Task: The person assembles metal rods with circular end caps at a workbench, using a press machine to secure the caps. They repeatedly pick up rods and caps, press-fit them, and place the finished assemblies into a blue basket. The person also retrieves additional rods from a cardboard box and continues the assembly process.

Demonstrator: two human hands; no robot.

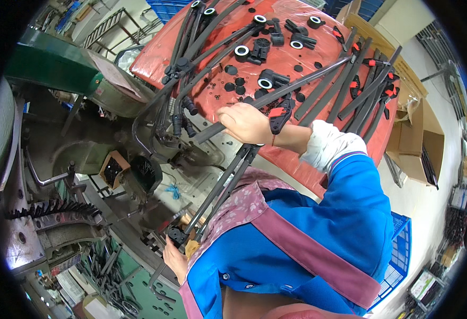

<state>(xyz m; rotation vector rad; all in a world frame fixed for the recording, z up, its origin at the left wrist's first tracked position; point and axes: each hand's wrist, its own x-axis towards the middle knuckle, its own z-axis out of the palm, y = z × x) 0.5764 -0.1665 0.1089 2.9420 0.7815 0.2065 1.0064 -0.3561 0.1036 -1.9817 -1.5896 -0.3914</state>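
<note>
A red-covered table (154, 53) is filling the top. A long dark tube (308, 78) is slanting across it; the right hand (239, 123) is holding that in curled fingers. Below, the left hand (175, 260) is touching a black joint (177, 234), its grip unclear.

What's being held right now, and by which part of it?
Right grip: a dark bar, near its lower-left end. Left grip: at the black joint on the tubes; whether it's holding cannot be told.
</note>
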